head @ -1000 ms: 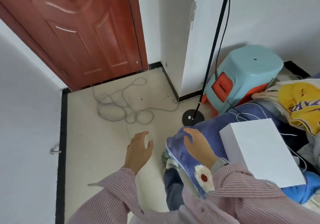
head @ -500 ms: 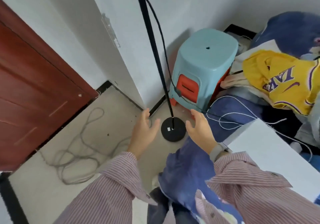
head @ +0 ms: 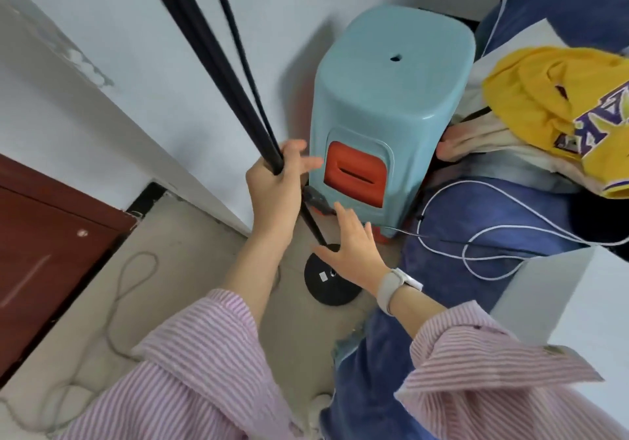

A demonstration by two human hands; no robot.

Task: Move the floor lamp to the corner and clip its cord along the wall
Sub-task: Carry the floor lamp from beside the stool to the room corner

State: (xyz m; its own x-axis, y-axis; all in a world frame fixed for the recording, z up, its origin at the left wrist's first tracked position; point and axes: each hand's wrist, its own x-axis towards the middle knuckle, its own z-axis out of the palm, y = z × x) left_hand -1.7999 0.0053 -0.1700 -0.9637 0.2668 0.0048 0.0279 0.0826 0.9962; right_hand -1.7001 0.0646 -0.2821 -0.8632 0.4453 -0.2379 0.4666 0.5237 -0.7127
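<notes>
Closest in are two pink striped sleeves (head: 211, 364), and the right wrist has a pale watch (head: 391, 286) on it. The right hand (head: 350, 252) is spread flat with the fingers apart, holding nothing, hovering right over the lamp's round black base (head: 330, 286), which sits on the floor (head: 190, 256) just in front of the wall. The left hand (head: 275, 184) is wrapped around the lamp pole (head: 211, 62), thumb and fingers curled round it, index finger sticking out a bit. The lamp's black cord (head: 238, 41) runs down right beside the pole into that same grip.

Stuff in the way: a blue plastic stool (head: 391, 99) with an orange panel is jammed right next to the pole, nearly touching the left hand. To the right there's a pile of blue bedding (head: 476, 208) with a white cable (head: 493, 232) looped over it and a yellow jersey (head: 551, 106) on top. A grey cord (head: 136, 276) lies loose on the floor to the left, near the red-brown door (head: 44, 245).
</notes>
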